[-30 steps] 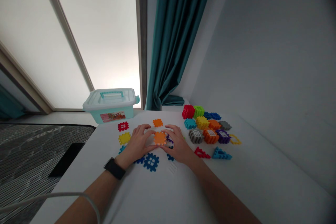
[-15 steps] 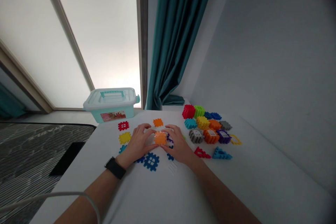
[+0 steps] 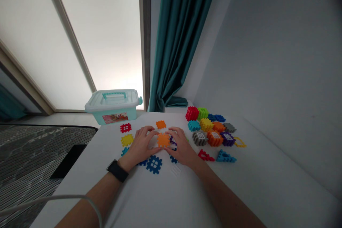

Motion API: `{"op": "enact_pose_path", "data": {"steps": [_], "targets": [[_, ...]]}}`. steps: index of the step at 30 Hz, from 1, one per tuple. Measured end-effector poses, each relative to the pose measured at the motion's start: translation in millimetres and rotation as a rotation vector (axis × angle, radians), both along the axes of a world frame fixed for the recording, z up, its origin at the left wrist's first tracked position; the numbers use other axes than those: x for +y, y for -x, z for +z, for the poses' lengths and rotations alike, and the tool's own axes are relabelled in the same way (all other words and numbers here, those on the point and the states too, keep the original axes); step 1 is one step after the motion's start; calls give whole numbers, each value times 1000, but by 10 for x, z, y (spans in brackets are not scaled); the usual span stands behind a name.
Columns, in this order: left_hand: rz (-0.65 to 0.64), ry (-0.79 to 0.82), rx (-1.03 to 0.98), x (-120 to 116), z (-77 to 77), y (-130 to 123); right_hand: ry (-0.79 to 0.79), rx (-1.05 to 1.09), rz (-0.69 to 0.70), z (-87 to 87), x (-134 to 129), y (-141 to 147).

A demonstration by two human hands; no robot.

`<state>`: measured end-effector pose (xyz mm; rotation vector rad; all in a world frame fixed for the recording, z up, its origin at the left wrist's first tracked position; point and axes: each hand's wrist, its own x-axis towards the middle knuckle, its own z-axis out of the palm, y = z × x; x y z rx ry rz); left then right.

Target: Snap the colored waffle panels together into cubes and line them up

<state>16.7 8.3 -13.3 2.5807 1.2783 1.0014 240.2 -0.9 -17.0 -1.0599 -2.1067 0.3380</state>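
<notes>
An orange square building tile [image 3: 163, 140] with notched edges is pinched between my two hands above the middle of the white table. My left hand [image 3: 143, 144], a black watch on its wrist, grips the tile's left side with thumb and fingers. On the right side, the thumb and fingers of my right hand [image 3: 180, 146] close on the same tile. Another orange tile [image 3: 160, 124] lies just beyond. Nearer me is a dark blue window tile [image 3: 154, 164]. My right hand partly covers a purple piece [image 3: 173, 140] and a blue one [image 3: 173, 158].
Red [image 3: 125, 128] and yellow tiles [image 3: 127, 140] lie left of my hands. To the right stand stacks of coloured tiles [image 3: 206, 124], with red [image 3: 206, 155] and blue triangular pieces [image 3: 226, 156] in front. A lidded teal box [image 3: 114, 107] sits at the back left. A pale cable [image 3: 80, 197] crosses the lower left.
The orange tile between my hands has tilted slightly, and its face looks more even in colour. Both hands stay almost in place.
</notes>
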Motion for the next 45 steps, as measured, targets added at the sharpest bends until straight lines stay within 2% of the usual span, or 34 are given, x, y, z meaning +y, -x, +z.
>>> {"op": "enact_pose_path", "data": {"steps": [6,16,26,37,45], "targets": [[29,-12,-33,22,-25,-10,18,29,-6,10,8,18],[-14,-8,-54,51,-47,16,36,20,-46,-33,22,22],[-62,-57,148,76,32,118,45,-136,0,-6,5,-39],[-76,-60,196,56,54,108,69,-193,70,41,-31,-62],[-20,15,9,81,22,96,24,-78,1,53,-10,-50]]}}
